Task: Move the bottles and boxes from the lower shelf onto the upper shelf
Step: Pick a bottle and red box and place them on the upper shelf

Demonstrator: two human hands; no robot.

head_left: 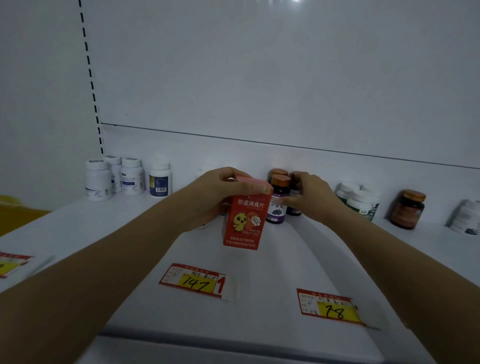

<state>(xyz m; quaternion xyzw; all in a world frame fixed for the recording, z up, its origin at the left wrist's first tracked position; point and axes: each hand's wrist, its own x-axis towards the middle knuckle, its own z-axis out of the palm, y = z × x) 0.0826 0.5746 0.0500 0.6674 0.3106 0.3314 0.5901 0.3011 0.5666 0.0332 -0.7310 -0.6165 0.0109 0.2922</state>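
The left hand grasps the box by its top, long axis upright, over the shelf middle, just in front of the back row. The right hand has its fingers curled round a bottle at the back edge

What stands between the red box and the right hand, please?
Head view: a bronze-capped, purple-labelled bottle stands between the red box and the right hand, which grips a second bottle.

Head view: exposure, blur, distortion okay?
Head view: dim, bluish; glare spot at top edge; wide-angle curves the white shelf back seam; right hand motion-blurred gripping the dark purple-labelled bottle; red cardboard box in left hand sharp, print legible.
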